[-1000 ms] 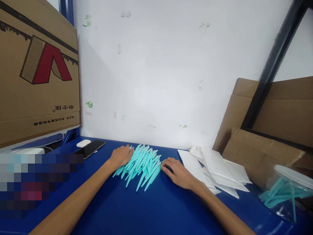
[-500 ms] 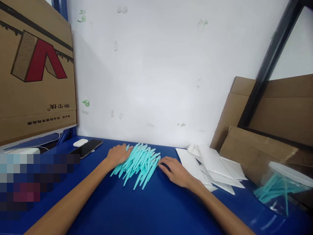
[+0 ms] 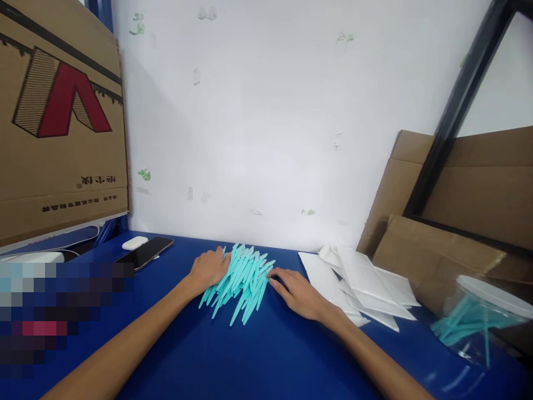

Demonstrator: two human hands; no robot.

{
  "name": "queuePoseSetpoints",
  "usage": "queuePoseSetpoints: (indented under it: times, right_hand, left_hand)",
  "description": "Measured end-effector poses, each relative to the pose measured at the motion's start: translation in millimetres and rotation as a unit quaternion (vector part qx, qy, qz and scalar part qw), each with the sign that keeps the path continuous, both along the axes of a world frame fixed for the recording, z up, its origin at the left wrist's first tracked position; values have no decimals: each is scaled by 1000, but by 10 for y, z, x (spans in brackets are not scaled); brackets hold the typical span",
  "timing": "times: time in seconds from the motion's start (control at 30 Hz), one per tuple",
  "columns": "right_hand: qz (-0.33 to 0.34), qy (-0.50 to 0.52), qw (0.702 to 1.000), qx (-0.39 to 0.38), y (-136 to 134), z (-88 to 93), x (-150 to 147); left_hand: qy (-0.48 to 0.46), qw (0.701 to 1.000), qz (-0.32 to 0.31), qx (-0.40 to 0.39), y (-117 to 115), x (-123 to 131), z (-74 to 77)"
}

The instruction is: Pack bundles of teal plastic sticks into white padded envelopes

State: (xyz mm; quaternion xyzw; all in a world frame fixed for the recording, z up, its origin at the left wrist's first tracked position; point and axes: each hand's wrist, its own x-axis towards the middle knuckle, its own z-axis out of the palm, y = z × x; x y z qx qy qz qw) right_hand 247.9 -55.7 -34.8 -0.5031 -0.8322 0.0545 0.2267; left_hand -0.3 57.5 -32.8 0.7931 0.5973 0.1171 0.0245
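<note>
A heap of slim turquoise plastic sticks with tapered ends [image 3: 244, 280] lies on the blue tabletop [image 3: 250, 361], most of them slanting the same way. Against the heap's left side rests my left hand [image 3: 209, 269], palm down, its fingertips partly hidden by the sticks. My right hand [image 3: 295, 290] is at the opposite side, fingers bent and thumb apart, the fingertips touching the outermost sticks. Neither hand grips a stick. What exact kind of item the sticks are, I cannot tell.
White paper envelopes [image 3: 362, 283] lie overlapping to the right. Beyond them stands a clear jar with a white lid [image 3: 478, 322] holding similar turquoise sticks. A phone [image 3: 147, 253] and a small white case [image 3: 134, 243] lie left. Cardboard boxes [image 3: 62, 166] flank both sides; a white wall rises behind.
My left hand has moved rightward, pushing the heap's left side inward so the heap is narrower. My right hand has stayed almost in place at the right edge.
</note>
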Motion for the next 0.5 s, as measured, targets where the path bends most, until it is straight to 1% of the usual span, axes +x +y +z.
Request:
queuePoseSetpoints:
  times: [0.27, 0.4, 0.5]
  right_hand:
    - [-21, 5, 1000, 3, 31, -7, 52]
    - [-45, 8, 999, 1, 51, -29, 82]
    - [-60, 4, 998, -4, 66, -49, 103]
  left_hand:
    - [-26, 999, -21, -3, -99, 106, -4]
    - [-36, 999, -26, 1, -64, 108, -7]
    - [-36, 999, -15, 6, -26, 102, -1]
